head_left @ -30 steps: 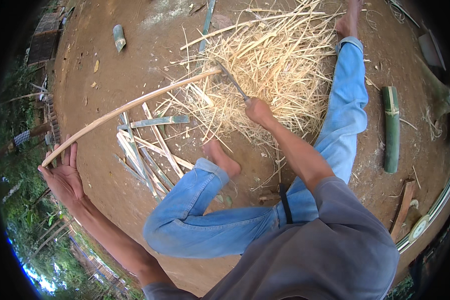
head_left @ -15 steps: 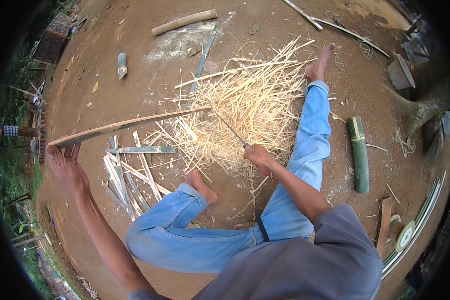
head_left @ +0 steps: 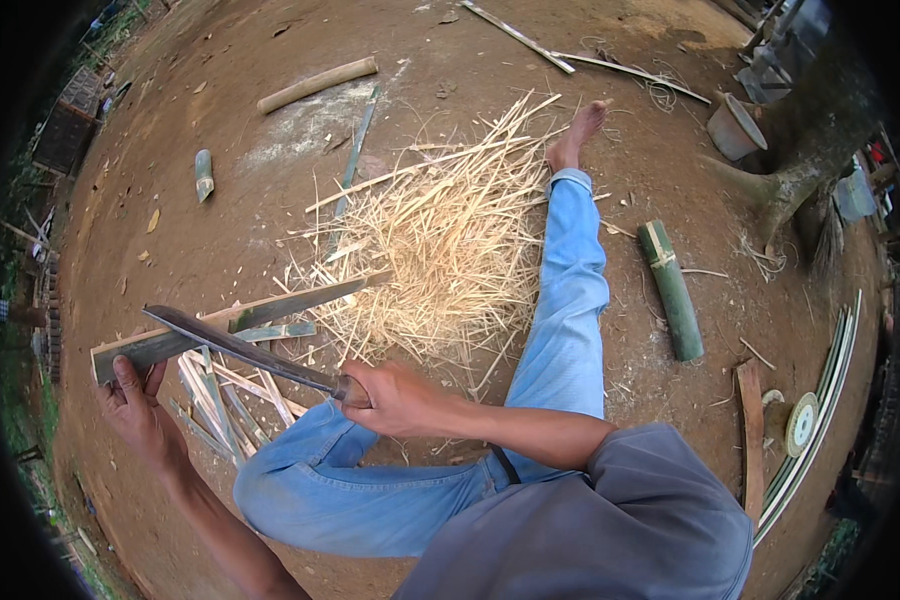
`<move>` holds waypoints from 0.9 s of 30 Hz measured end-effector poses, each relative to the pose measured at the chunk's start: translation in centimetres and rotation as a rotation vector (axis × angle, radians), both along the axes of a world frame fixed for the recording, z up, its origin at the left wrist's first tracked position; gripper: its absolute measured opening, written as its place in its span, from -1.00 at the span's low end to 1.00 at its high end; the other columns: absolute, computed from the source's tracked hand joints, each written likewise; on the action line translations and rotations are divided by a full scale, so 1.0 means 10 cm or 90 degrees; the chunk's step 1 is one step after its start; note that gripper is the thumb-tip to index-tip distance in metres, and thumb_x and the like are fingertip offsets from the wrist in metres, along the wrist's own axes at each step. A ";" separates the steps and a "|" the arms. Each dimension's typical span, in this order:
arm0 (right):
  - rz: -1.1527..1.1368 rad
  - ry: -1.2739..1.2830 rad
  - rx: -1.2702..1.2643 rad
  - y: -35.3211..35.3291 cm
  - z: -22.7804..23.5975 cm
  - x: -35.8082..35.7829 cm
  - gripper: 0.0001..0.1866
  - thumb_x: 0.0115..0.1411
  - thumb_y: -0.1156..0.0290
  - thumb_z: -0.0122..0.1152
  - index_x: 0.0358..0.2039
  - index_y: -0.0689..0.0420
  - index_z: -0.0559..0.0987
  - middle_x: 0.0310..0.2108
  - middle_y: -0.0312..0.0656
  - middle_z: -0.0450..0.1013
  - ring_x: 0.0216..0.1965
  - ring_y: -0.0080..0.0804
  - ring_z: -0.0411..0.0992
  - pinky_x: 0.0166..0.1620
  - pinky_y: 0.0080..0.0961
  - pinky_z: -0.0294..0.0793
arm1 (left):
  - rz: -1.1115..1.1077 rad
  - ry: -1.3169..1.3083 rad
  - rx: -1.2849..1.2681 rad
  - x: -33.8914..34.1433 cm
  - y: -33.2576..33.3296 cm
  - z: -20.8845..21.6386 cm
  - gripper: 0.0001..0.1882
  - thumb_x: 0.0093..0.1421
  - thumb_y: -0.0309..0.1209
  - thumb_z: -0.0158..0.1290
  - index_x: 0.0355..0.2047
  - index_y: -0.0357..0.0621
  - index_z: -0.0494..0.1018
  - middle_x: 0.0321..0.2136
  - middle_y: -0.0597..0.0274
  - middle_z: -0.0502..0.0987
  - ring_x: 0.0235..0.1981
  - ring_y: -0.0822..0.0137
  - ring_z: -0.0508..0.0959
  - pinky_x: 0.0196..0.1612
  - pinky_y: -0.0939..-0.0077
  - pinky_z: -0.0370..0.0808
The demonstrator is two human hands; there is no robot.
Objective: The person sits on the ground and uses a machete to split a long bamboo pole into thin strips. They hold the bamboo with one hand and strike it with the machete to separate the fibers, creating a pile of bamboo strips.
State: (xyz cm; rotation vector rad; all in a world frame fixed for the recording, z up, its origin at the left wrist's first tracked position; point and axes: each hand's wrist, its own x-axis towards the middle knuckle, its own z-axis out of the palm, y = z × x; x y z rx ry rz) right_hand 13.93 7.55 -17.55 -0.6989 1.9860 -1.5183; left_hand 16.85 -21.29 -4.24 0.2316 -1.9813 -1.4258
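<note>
My left hand (head_left: 142, 418) grips the near-left end of a split bamboo strip (head_left: 315, 297), thumb on its dark green face. The strip slants away to the right, its pale far end over the shavings. My right hand (head_left: 400, 398) is closed round the wooden handle of a machete (head_left: 260, 357). The long dark blade points left and crosses in front of the strip near my left hand; whether it touches the strip, I cannot tell. Below the strip lie several split bamboo pieces (head_left: 218, 405).
A heap of pale bamboo shavings (head_left: 450, 240) lies beside my outstretched right leg (head_left: 570, 290). Green bamboo sections (head_left: 672, 292) (head_left: 203, 176) and a tan pole (head_left: 317, 85) rest on the dirt. At right are a bucket (head_left: 737, 128), a tree trunk (head_left: 820, 150) and long strips (head_left: 815, 430).
My right hand has swung the machete leftward from the strip's far end over the shavings to near my left hand. The strip has turned, showing more green face. The view has shifted slightly.
</note>
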 end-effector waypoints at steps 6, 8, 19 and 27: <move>-0.162 -0.084 0.195 0.13 -1.51 -0.36 -0.72 0.23 0.32 0.03 -0.28 0.32 0.52 -0.50 0.08 0.50 -0.48 -0.07 0.49 -0.35 -0.17 0.44 | -0.049 0.025 -0.001 0.00 0.00 -0.05 -0.72 0.36 -0.36 -0.07 -0.01 -0.28 0.33 -0.12 -0.17 0.53 -0.10 0.11 0.60 -0.10 0.29 0.66; -0.184 -0.186 0.276 0.36 -1.93 -0.54 -0.68 0.27 0.30 0.01 -0.40 0.33 0.52 -0.53 0.11 0.47 -0.49 -0.10 0.48 -0.36 -0.16 0.40 | -0.053 0.019 -0.010 0.03 -0.10 -0.06 -0.72 0.36 -0.35 -0.07 -0.01 -0.27 0.33 -0.11 -0.18 0.52 -0.09 0.10 0.59 -0.10 0.28 0.66; -0.267 -0.288 0.255 0.45 -2.78 -0.60 -0.68 0.15 0.28 0.08 -0.27 0.33 0.52 -0.40 0.20 0.50 -0.33 0.14 0.49 -0.22 -0.11 0.44 | -0.007 -0.001 0.031 -0.08 -0.26 -0.05 -0.68 0.35 -0.30 -0.05 -0.03 -0.29 0.31 -0.11 -0.22 0.52 -0.14 0.13 0.62 -0.12 0.30 0.67; -0.185 -0.327 0.255 1.19 -2.42 -0.35 -0.83 0.05 0.43 0.17 -0.57 0.11 0.35 -0.76 -0.33 0.26 -0.81 -0.51 0.24 -0.74 -0.51 0.22 | 0.336 0.085 0.043 0.78 -0.90 0.46 -0.67 0.29 -0.30 0.06 -0.11 -0.32 0.33 -0.23 -0.09 0.55 -0.24 0.09 0.63 -0.24 0.29 0.69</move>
